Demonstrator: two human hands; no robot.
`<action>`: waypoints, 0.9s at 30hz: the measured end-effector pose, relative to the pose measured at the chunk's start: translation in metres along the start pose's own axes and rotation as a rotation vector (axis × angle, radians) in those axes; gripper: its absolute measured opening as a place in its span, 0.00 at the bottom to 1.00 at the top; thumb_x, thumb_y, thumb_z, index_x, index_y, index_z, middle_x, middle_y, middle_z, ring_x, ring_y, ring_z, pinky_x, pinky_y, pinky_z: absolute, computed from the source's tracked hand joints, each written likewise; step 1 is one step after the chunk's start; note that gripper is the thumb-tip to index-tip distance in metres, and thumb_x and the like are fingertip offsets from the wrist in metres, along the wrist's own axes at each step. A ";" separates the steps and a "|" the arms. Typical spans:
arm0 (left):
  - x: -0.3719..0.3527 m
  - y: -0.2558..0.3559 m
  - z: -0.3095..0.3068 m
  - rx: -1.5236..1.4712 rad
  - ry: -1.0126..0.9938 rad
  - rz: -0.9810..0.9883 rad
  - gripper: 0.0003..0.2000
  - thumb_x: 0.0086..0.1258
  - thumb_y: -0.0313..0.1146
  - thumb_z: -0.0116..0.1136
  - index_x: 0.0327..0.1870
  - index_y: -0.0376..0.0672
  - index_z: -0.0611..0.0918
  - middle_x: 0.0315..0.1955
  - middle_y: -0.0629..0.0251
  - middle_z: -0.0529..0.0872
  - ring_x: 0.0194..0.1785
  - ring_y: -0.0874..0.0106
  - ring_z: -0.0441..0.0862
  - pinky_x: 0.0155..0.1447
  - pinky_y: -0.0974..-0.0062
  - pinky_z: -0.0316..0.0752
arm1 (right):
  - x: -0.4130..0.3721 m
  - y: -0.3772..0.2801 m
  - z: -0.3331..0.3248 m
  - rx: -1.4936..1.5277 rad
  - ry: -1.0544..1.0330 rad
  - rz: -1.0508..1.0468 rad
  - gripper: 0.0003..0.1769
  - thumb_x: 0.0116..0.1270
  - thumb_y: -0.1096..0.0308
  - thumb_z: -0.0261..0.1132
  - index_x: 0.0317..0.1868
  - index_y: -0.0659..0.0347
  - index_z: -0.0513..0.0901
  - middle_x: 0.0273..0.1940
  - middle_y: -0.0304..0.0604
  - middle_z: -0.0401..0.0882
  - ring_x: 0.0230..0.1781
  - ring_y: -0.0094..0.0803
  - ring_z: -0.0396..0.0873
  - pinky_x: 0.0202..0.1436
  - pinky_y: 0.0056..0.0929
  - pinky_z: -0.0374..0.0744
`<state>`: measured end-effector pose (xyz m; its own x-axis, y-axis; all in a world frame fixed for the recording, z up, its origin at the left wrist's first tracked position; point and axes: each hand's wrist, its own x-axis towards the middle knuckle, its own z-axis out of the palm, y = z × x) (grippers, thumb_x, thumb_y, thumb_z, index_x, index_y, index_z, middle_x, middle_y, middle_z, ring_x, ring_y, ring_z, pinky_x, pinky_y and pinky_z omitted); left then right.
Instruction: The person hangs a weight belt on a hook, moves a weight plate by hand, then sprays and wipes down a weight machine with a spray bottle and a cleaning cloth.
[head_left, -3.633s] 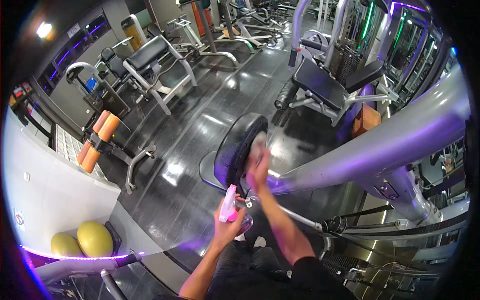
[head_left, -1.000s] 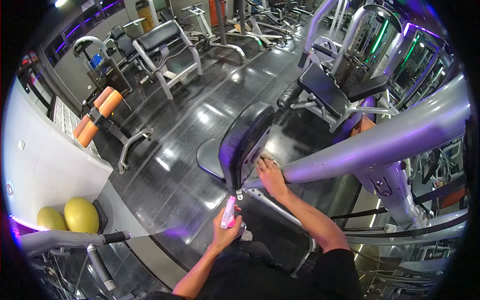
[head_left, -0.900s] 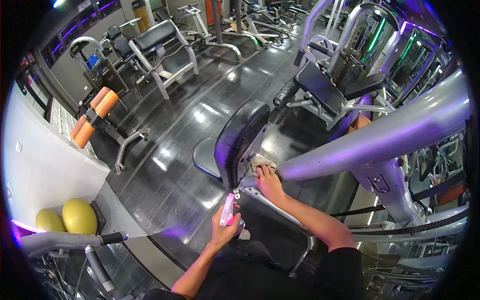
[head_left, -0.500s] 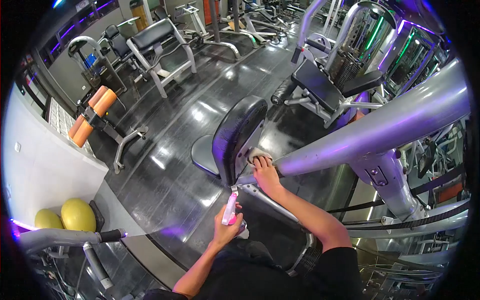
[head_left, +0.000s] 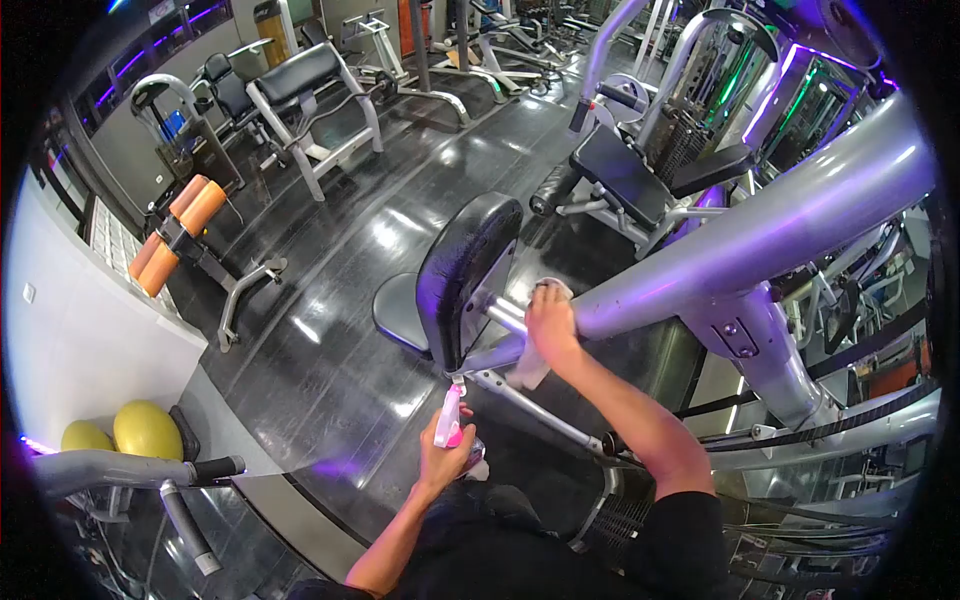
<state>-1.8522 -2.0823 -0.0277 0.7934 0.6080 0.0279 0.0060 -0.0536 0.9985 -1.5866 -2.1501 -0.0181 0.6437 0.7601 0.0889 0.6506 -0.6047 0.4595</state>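
1. Gripping one spray bottle [head_left: 447, 420] in my left hand [head_left: 447, 458], I have my fingers wrapped tight round its body. The pale and pink head points up toward the lower edge of the pad, and the bottle sits low, just above my lap.
2. My right hand [head_left: 550, 322] presses one pale cloth [head_left: 528, 368] against the thick silver bar [head_left: 760, 235] of the machine. My fingers are curled over the cloth, pinning it to the metal, and one loose tail hangs down below my palm.
3. One black pad [head_left: 465, 275] stands upright just left of my right hand, near it but not touching that I can tell. One grey seat [head_left: 392, 315] lies beyond it.
4. Two yellow-green balls [head_left: 147, 428] rest side by side at the foot of the white wall, far to my left.
5. Two orange rollers [head_left: 190, 205] sit on one frame by that same wall, well apart from my hands.
6. Two black benches stand farther out on the glossy dark floor [head_left: 330, 340]: one white-framed bench [head_left: 295, 75] at upper left, one grey-framed bench [head_left: 620, 170] past the silver bar.
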 end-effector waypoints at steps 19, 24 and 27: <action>0.024 0.103 0.033 -0.099 -0.430 0.229 0.22 0.61 0.20 0.61 0.58 0.37 0.74 0.43 0.63 0.82 0.37 0.80 0.80 0.43 0.80 0.75 | -0.104 0.169 -0.282 -0.237 0.671 0.182 0.15 0.51 0.69 0.61 0.41 0.58 0.82 0.43 0.41 0.76 0.49 0.37 0.73 0.52 0.34 0.74; 0.025 0.110 0.043 -0.198 -0.470 0.178 0.16 0.60 0.22 0.60 0.51 0.37 0.76 0.40 0.65 0.83 0.37 0.80 0.80 0.44 0.78 0.76 | -0.122 0.220 -0.354 -0.438 0.776 0.428 0.18 0.55 0.72 0.59 0.47 0.49 0.83 0.44 0.39 0.77 0.49 0.36 0.73 0.52 0.35 0.72; 0.025 0.107 0.047 -0.188 -0.492 0.183 0.17 0.60 0.22 0.60 0.51 0.37 0.76 0.40 0.65 0.83 0.37 0.80 0.80 0.44 0.78 0.76 | -0.122 0.243 -0.364 -0.555 0.940 0.551 0.21 0.58 0.71 0.57 0.53 0.48 0.80 0.47 0.38 0.77 0.50 0.37 0.72 0.54 0.37 0.71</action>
<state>-1.8031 -2.1097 0.0780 0.9622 0.1577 0.2221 -0.2318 0.0457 0.9717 -1.6538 -2.3033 0.4041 0.0870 0.4493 0.8892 -0.0253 -0.8913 0.4528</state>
